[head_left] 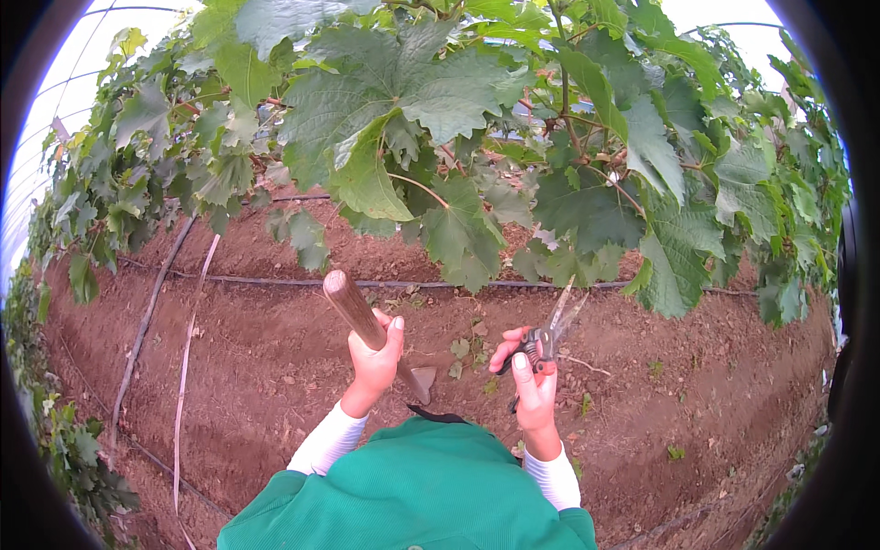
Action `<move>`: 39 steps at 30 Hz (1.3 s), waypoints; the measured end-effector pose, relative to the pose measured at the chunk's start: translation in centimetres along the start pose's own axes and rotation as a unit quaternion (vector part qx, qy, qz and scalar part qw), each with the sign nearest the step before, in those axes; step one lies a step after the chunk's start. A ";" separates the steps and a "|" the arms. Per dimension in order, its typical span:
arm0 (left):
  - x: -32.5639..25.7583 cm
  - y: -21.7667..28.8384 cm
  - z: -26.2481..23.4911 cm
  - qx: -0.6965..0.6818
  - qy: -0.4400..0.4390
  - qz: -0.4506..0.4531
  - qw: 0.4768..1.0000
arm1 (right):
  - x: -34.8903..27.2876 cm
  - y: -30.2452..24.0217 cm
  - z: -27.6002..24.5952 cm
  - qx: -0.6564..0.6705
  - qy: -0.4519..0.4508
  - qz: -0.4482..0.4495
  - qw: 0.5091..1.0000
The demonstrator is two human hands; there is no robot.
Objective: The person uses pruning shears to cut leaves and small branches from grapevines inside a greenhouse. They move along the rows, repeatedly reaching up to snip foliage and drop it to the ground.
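Note:
My left hand [375,359] grips a thick wooden handle [353,305] that slants up to the left; its lower end reaches a small blade [423,379] near the soil. My right hand [530,380] holds pruning shears [550,332] with red-and-black grips, the blades apart and pointing up toward the vine leaves [477,137]. Both hands sit in front of my green garment [412,495], with white sleeves showing at the wrists. The shear tips are just below the lowest leaves and touch none of them.
Brown tilled soil [275,367] lies underneath. A dark drip hose [275,280] runs across the bed, and thin pale lines [188,348] run down the left. Leafy plants [64,440] edge the left rim. Arched greenhouse covering [55,101] shows behind the foliage.

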State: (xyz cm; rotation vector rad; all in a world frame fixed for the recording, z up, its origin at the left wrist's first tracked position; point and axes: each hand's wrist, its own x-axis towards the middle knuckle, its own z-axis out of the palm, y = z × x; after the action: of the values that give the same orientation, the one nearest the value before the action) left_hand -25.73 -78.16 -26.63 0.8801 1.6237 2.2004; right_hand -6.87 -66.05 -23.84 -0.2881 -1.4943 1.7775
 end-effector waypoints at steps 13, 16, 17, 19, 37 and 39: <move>-2.0 -1.3 0.7 0.060 -0.004 0.038 0.998 | -0.6 -0.2 0.7 -0.028 -0.069 0.052 0.996; -2.1 -0.8 1.5 0.045 -0.010 0.031 0.998 | -0.5 -0.4 0.8 -0.038 -0.078 0.071 0.994; -2.1 -0.2 1.7 0.061 -0.011 0.030 0.998 | -0.5 -0.3 0.9 -0.045 -0.075 0.074 0.993; -1.8 0.8 2.7 0.062 -0.009 0.035 0.997 | -0.5 -0.3 0.8 -0.055 -0.076 0.080 0.992; -1.0 -0.2 1.9 0.045 -0.073 0.068 0.994 | 1.1 1.2 3.3 -0.167 -0.100 0.129 0.972; -0.6 0.1 1.3 0.019 -0.079 0.077 0.994 | 1.4 1.8 3.6 -0.176 -0.109 0.133 0.969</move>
State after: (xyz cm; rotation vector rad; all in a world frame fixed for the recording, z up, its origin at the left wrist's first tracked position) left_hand -24.43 -77.52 -26.48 1.1955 1.5766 2.1408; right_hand -10.75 -67.74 -24.06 -0.5030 -2.0129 1.7848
